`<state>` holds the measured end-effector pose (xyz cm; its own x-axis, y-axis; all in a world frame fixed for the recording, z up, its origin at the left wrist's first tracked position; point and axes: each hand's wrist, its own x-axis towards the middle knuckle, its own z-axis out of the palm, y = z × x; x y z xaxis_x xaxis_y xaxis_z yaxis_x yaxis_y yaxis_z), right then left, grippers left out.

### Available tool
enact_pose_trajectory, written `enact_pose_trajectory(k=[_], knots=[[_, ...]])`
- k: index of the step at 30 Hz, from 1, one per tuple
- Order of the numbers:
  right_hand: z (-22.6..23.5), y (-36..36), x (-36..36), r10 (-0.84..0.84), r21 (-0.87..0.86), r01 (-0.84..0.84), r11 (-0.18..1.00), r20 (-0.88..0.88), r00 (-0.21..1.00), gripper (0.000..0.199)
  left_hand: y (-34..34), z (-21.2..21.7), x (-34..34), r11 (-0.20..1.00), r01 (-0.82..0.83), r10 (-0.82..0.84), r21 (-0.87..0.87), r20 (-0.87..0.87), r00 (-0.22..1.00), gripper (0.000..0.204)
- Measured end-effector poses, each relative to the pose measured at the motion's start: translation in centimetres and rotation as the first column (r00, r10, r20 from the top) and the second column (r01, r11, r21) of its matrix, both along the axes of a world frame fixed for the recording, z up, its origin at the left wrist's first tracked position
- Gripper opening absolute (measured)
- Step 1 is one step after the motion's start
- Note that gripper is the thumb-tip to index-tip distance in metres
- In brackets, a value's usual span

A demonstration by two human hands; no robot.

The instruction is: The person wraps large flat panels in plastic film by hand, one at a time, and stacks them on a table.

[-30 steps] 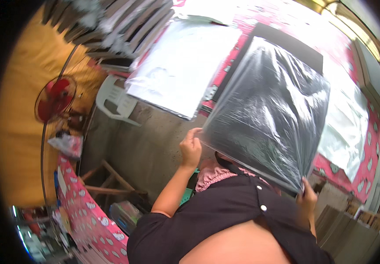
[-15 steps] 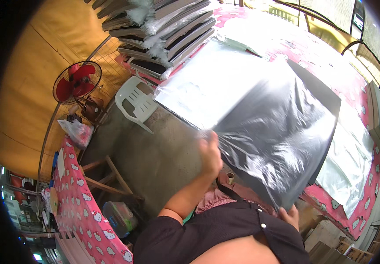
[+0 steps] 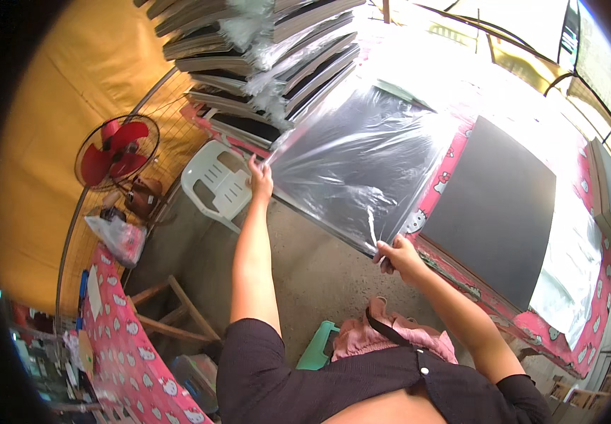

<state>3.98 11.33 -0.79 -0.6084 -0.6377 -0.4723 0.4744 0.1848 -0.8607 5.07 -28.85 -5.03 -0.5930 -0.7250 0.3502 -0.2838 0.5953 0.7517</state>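
Note:
A black sheet under shiny see-through plastic film (image 3: 351, 166) lies toward the middle of the pink patterned table. My left hand (image 3: 260, 181) is closed on its near left corner, by the tall stack. At the near right corner, my right hand (image 3: 398, 256) pinches the film's edge with bent fingers. Both arms are stretched out over the table's front edge. Right of the film rests a bare dark grey board (image 3: 492, 212), with a strip of pink cloth between the two.
A tall stack of boards with plastic between them (image 3: 263, 63) rises at the back left. Beside it stand a white plastic chair (image 3: 215, 180) and a red-bladed fan (image 3: 116, 152). Thick panels (image 3: 608, 198) stand at the far right. Another pink-covered table (image 3: 132, 332) is at left.
Both hands have carried the film-covered black sheet leftward, over where white sheeting showed. The dark grey board at right is now uncovered. My right hand has come up from near my body.

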Motion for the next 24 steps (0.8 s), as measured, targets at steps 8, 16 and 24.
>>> enact_pose_trajectory(k=[8,16,24], knots=[[-2.6,0.2,0.7,-0.006,0.249,0.048,0.967,-0.164,0.986,0.025,1.8,-5.3,-0.2,0.88,-0.397,0.391,-0.262,-0.079,0.917,0.014],[1.6,1.0,2.5,0.617,0.673,-0.259,0.693,-0.368,0.695,0.05,-2.1,-6.1,1.4,0.974,-0.222,0.227,0.05,-0.285,0.931,0.03],[3.9,29.8,-1.5,-0.172,0.259,0.733,0.629,-0.874,0.456,0.015,12.3,2.3,-0.4,0.987,-0.123,0.155,0.106,-0.393,0.906,0.037]])
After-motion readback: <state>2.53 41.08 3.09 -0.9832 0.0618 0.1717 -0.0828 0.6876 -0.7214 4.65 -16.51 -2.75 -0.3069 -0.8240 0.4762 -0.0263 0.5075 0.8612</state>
